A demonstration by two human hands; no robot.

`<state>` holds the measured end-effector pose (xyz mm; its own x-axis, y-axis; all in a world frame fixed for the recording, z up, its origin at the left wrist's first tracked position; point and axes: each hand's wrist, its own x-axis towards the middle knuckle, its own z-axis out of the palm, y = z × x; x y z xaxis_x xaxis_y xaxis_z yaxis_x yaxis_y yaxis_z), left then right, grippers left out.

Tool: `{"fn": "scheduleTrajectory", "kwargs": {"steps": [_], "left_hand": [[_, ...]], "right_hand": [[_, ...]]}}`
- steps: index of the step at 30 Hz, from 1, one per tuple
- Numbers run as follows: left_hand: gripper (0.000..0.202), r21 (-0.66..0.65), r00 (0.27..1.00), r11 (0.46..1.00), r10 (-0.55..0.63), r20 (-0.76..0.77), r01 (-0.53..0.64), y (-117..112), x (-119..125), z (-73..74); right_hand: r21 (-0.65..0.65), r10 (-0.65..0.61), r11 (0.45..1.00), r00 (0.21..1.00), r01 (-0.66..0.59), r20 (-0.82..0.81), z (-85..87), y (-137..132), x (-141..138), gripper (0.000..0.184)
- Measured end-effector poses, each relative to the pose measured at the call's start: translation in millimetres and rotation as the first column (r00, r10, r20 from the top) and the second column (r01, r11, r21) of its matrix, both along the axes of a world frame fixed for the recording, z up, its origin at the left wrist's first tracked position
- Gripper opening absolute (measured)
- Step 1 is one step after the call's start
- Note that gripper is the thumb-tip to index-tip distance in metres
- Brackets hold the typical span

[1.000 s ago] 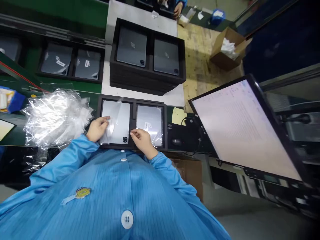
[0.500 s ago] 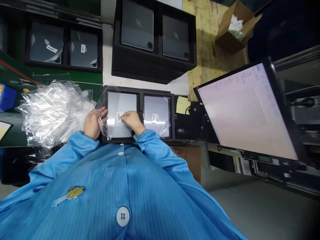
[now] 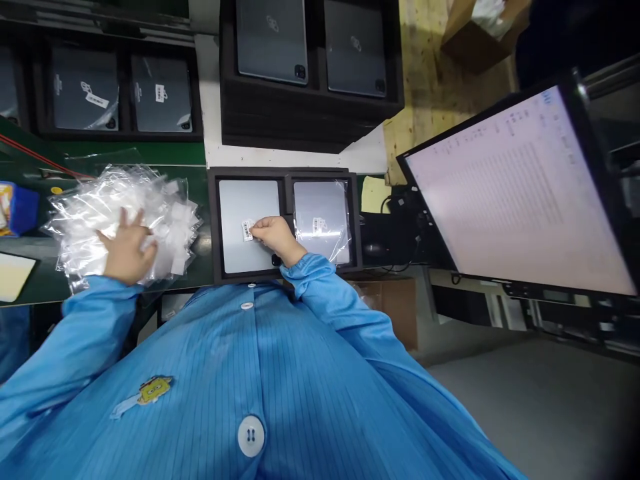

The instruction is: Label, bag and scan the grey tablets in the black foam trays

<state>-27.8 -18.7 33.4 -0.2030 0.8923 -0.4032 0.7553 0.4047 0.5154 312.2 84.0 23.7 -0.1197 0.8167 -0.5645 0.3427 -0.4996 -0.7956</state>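
My right hand pinches the edge of a small white barcode label at the back of the left tablet. Whether the label is stuck down or lifted there, I cannot tell. That tablet lies in the left slot of a black foam tray. In the right slot is a second tablet, wrapped in clear film and bearing its own label. To the left, my left hand rests with fingers spread on a heap of clear plastic bags.
Behind the tray stands a stack of black foam trays holding tablets. Another foam tray with labelled tablets sits at the back left. A monitor rises on the right, a blue box at far left, and a cardboard box behind.
My left hand has let go of the clear film by the left tablet and moved left onto the plastic heap. The film is off that tablet. My right hand stays at the label.
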Motion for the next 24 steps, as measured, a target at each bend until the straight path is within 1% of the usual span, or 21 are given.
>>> {"fn": "scheduleTrajectory", "kwargs": {"steps": [2, 3, 4, 5, 6, 7, 8, 9, 10, 11, 12, 14, 16, 18, 19, 21, 22, 23, 24], "left_hand": [[0.051, -0.094, 0.981, 0.984, -0.161, -0.106, 0.151, 2.7, 15.0, -20.8], [0.057, -0.133, 0.972, 0.974, -0.198, -0.126, 0.181, 4.2, 19.8, -26.2], [0.059, -0.131, 0.976, 0.979, -0.173, -0.133, 0.156, 6.3, 24.2, -27.9], [0.057, -0.076, 0.983, 0.992, -0.115, -0.143, 0.105, 9.1, 29.4, -26.3], [0.053, 0.024, 0.989, 0.998, -0.06, -0.137, 0.064, 13.3, 37.2, -22.1], [0.049, 0.145, 0.993, 0.988, -0.038, -0.112, 0.054, 19.1, 48.6, -16.7], [0.045, 0.266, 0.995, 0.96, -0.064, -0.081, 0.083, 26.7, 64.3, -11.2], [0.041, 0.363, 0.988, 0.919, -0.15, -0.047, 0.157, 35.9, 84.0, -6.8], [0.036, 0.412, 0.957, 0.871, -0.29, -0.009, 0.268, 46.3, 107.0, -4.0], [0.032, 0.421, 0.904, 0.826, -0.426, 0.031, 0.375, 57.4, 131.6, -3.0], [0.031, 0.425, 0.848, 0.783, -0.526, 0.061, 0.455, 68.6, 156.2, -3.7], [0.036, 0.434, 0.753, 0.708, -0.651, 0.096, 0.557, 89.2, 199.0, -7.3], [0.043, 0.46, 0.68, 0.642, -0.726, 0.107, 0.613, 105.9, 226.1, -9.5], [0.039, 0.494, 0.614, 0.577, -0.782, 0.105, 0.651, 118.4, 235.1, -7.0], [0.035, 0.511, 0.586, 0.547, -0.804, 0.102, 0.663, 123.2, 233.4, -4.2], [0.027, 0.542, 0.539, 0.494, -0.838, 0.088, 0.68, 129.5, 220.2, 2.8], [0.025, 0.584, 0.531, 0.463, -0.845, 0.063, 0.667, 130.9, 210.1, 6.3], [0.026, 0.647, 0.54, 0.423, -0.841, 0.021, 0.634, 131.3, 198.9, 9.3], [0.027, 0.723, 0.566, 0.374, -0.824, -0.029, 0.581, 130.6, 187.5, 11.9]], "right_hand": [[-0.01, -0.047, 0.999, 0.996, 0.047, -0.07, 4.4, -6.6, 9.1, 0.02], [-0.01, -0.074, 0.997, 0.992, 0.073, -0.099, 7.0, -11.2, 15.5, 0.023], [-0.005, -0.102, 0.995, 0.988, 0.102, -0.118, 9.8, -16.5, 22.9, 0.026], [0.005, -0.131, 0.991, 0.983, 0.133, -0.127, 12.5, -22.0, 30.9, 0.028], [0.022, -0.159, 0.986, 0.979, 0.163, -0.129, 15.2, -27.5, 39.1, 0.028], [0.04, -0.188, 0.98, 0.974, 0.194, -0.124, 17.7, -32.4, 47.0, 0.028], [0.057, -0.217, 0.973, 0.97, 0.225, -0.113, 20.1, -36.5, 54.3, 0.028], [0.073, -0.246, 0.965, 0.965, 0.253, -0.097, 22.1, -39.5, 60.8, 0.027], [0.087, -0.274, 0.956, 0.959, 0.28, -0.078, 23.9, -41.1, 66.4, 0.027], [0.102, -0.298, 0.948, 0.953, 0.303, -0.058, 25.4, -41.3, 71.2, 0.028], [0.12, -0.321, 0.939, 0.947, 0.322, -0.033, 26.7, -40.3, 75.2, 0.028], [0.176, -0.361, 0.921, 0.932, 0.349, 0.039, 29.3, -35.2, 81.9, 0.027], [0.251, -0.393, 0.903, 0.907, 0.35, 0.149, 32.5, -27.9, 86.3, 0.023], [0.304, -0.378, 0.906, 0.887, 0.295, 0.265, 36.1, -20.7, 86.2, 0.019], [0.308, -0.322, 0.924, 0.893, 0.225, 0.314, 37.8, -17.7, 83.4, 0.019], [0.274, -0.144, 0.961, 0.914, 0.038, 0.379, 40.2, -12.8, 71.0, 0.024], [0.251, -0.057, 0.967, 0.918, -0.047, 0.392, 40.7, -10.7, 61.7, 0.027], [0.232, 0.012, 0.966, 0.919, -0.112, 0.395, 40.8, -8.7, 51.1, 0.03], [0.221, 0.055, 0.963, 0.919, -0.151, 0.39, 40.7, -6.6, 39.9, 0.031]]}}
